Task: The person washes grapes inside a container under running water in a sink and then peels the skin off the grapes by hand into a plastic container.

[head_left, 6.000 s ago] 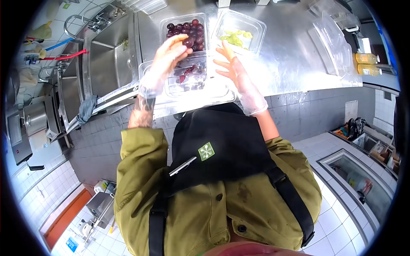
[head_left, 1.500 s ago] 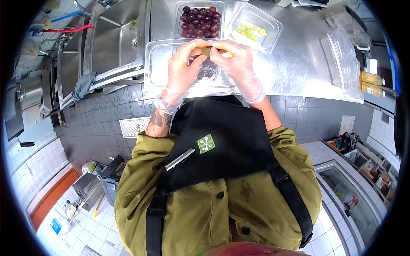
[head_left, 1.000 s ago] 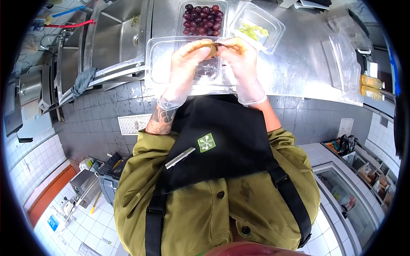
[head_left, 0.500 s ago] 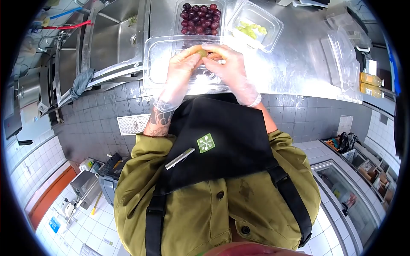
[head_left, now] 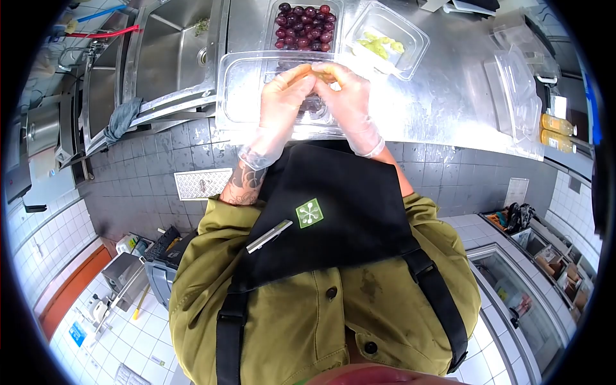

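Observation:
My left hand (head_left: pixel 285 96) and my right hand (head_left: pixel 346 93) wear clear gloves. Their fingertips meet in a pinch above a clear plastic container (head_left: pixel 239 96). The fingers now mostly hide what is between them; a small, round, yellow-green fruit, grape-like, showed there a moment ago. Just beyond the hands, dark red grapes (head_left: pixel 305 27) fill another clear container. To its right, a tilted clear tub (head_left: pixel 410 51) holds pale green fruit pieces (head_left: pixel 380 45).
A steel counter (head_left: pixel 443 96) carries the containers. Left of it is a sink (head_left: pixel 168 51), with a grey cloth (head_left: pixel 122 119) over its front edge. Stacked clear plastic lids or trays (head_left: pixel 513 96) stand at right, near bottles of yellow liquid (head_left: pixel 557 131).
Both hands have tilted and drawn closer together, so the yellow-green fruit seen between the fingertips is now hidden. The view has shifted slightly; the containers keep their places.

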`<state>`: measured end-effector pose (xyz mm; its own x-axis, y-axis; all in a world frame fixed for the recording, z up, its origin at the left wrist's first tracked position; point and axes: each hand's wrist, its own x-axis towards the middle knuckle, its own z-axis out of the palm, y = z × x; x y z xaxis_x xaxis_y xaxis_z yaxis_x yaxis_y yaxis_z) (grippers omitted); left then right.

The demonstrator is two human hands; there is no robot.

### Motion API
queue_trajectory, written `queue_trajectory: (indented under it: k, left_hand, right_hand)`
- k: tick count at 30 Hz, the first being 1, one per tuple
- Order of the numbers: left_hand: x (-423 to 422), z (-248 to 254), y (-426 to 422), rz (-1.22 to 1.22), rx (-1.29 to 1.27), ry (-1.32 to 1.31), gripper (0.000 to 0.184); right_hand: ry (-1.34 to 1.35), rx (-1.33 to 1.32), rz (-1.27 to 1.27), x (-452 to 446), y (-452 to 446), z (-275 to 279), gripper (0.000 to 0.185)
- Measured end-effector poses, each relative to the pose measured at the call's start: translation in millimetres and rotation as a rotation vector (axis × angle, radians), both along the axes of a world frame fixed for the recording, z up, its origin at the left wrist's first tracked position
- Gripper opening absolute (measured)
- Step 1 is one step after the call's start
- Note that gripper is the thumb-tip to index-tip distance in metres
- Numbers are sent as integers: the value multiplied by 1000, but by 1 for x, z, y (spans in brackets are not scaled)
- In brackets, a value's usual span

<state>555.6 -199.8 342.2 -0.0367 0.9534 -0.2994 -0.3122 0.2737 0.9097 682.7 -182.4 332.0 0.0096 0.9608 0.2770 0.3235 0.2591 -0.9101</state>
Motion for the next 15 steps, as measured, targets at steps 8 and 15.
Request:
queue_trajectory:
  k: [8,15]
  left_hand:
    - [-10,5,-2,-31,47,-4,30]
    - [-9,19,-3,-50,46,23,22]
  right_hand:
    - [571,-394,209,13,5,-3,20]
    - [276,-95,91,15,-3,19,20]
